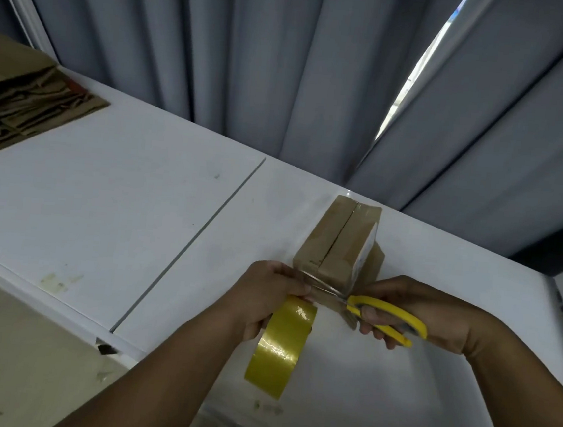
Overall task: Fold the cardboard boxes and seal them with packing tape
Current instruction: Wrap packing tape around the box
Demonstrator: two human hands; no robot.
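Here the left hand [271,291] grips a roll of yellow-brown tape [283,344]. Its fingers [295,285] are curled round the top of the roll, which hangs on edge below them, just above the white worktop [135,216]. The right hand [412,308] holds a pair of yellow-handled scissors [387,314]. Its fingers [371,316] pass through the handle loops and are clamped on them, and the thin blades point across toward the left fingers with their tips close to that hand's knuckles. The blades look slightly apart, though they are too thin to tell for sure.

Just beyond both sets of fingers, a small brown cardboard box [335,242] stands on the worktop. Its top flaps are folded shut and meet along a dark middle seam that runs away from the hands. The near end of the box sits right between the two hands, touching or almost touching the blades. Whether a strip of tape runs from the roll to the box cannot be told.

Far off past the left fingers, at the corner of the worktop, lies a stack of flat cardboard [26,99]. A grey curtain [254,55] hangs behind the worktop.
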